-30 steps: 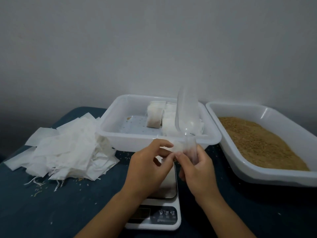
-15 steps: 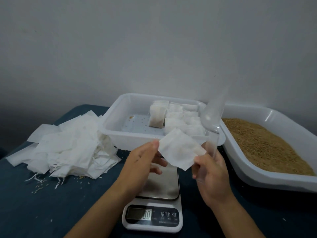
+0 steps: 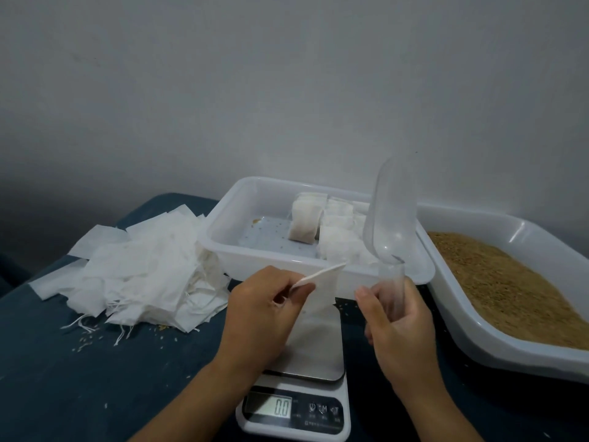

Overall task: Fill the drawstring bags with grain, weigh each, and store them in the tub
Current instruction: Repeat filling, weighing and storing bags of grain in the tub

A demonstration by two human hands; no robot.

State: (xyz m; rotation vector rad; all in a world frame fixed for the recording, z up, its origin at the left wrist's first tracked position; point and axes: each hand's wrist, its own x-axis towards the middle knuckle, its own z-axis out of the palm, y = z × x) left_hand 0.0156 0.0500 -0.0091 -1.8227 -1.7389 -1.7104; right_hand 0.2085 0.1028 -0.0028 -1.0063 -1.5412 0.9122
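Observation:
My left hand [image 3: 261,314] pinches the top edge of an empty white drawstring bag [image 3: 322,288], which hangs above the steel platform of the scale [image 3: 312,365]. My right hand [image 3: 398,327] grips the handle of a clear plastic scoop [image 3: 390,215], bowl pointing up and empty. The scale display [image 3: 276,407] reads 0.0. Brown grain [image 3: 510,282] fills the white tray [image 3: 497,352] on the right. Several filled bags [image 3: 331,231] stand in the white tub [image 3: 223,237] behind the scale.
A loose pile of empty white bags [image 3: 140,272] with trailing strings lies on the dark blue table [image 3: 95,378] at the left. Scattered grains dot the table near the pile. A grey wall rises close behind the tub and tray.
My hands have drawn apart. The left now holds the bag alone by its top edge, hanging down instead of spread flat. The scoop has swung upright to the right of the bag.

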